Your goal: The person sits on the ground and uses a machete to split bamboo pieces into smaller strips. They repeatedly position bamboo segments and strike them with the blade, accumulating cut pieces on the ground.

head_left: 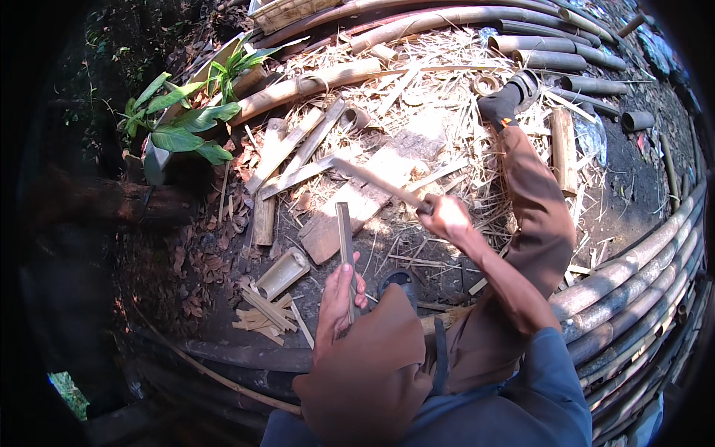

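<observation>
My left hand (339, 302) is closed around a split bamboo strip (344, 231), which points up and away from me beside my raised left knee. In my right hand (449, 220) I grip the handle of a machete (380, 182), its long blade reaching out to the upper left. The blade is apart from the strip and passes above a flat wooden board (322, 237) on the ground. Left of my left hand lie a short bamboo section (283, 273) and a small pile of split bamboo pieces (262, 314).
Shavings (458, 97) cover the ground around my outstretched right leg (532, 201). Long bamboo poles (618, 268) are stacked at the right, and cut bamboo tubes (547, 59) lie at the far right. A leafy plant (182, 130) and bamboo slats (287, 153) are at the left.
</observation>
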Tool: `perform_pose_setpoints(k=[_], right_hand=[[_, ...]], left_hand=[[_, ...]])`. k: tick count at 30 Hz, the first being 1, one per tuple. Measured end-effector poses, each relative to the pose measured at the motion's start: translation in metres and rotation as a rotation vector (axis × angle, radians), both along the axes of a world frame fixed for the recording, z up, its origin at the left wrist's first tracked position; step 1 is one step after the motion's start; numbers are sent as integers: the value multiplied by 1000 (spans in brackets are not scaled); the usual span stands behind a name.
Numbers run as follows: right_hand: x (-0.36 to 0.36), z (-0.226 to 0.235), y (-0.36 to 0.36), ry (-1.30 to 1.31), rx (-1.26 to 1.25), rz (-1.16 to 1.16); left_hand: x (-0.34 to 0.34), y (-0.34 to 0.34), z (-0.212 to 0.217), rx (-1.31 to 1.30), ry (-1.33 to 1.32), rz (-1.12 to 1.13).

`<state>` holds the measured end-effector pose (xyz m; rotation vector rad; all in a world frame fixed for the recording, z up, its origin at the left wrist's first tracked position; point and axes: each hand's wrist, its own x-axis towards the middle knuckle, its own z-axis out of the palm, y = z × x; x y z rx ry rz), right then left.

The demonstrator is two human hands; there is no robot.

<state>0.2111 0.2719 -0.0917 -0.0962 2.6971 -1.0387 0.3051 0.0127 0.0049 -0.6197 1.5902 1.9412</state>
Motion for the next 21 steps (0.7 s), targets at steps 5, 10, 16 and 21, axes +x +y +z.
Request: perform_pose_setpoints(k=[5, 10, 16, 21], right_hand=[[26, -11, -31, 131, -170, 81], [-11, -35, 31, -153, -242, -394], [55, -47, -24, -484, -341, -401], [72, -38, -34, -335, -739, -456]], left_hand=[[-42, 22, 4, 431, -71, -41], [-5, -6, 25, 421, 57, -204], [-81, 7, -26, 400, 89, -61], [-136, 31, -3, 582, 198, 14]])
